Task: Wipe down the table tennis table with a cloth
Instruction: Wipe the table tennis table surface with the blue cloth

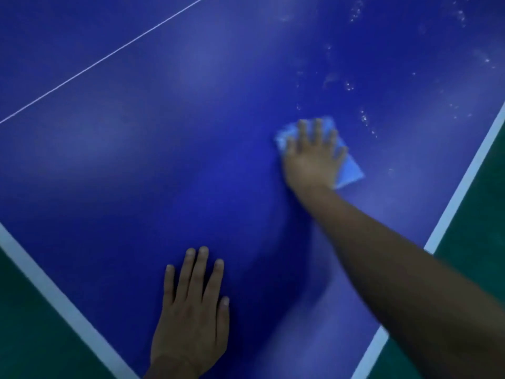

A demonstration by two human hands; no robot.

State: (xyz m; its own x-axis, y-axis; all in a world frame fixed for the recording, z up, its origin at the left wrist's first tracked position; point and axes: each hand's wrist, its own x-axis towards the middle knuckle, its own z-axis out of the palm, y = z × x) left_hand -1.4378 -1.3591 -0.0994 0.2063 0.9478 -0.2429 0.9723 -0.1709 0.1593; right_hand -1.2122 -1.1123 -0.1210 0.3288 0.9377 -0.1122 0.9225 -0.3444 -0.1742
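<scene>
Head view, the only one I have. Right hand (311,157) is stretched out to the far right part of the blue counter (164,160), palm down, fingers straight and spread, pressing flat on a light blue cloth (351,172). Grip there is wide open, nothing curled round the cloth; the cloth sticks out past the fingertips on the far side and beyond the palm on the right. It lies well in from the white edge stripe (464,184) on the right.

Left hand (194,310) lies flat on the near counter, fingers straight and close together, grip open, holding nothing, touching only the surface.

I see pale droplets or smudges (366,119) scattered far right of the cloth. A thin white line (103,58) crosses the far left. Green floor (32,324) shows at both near corners.
</scene>
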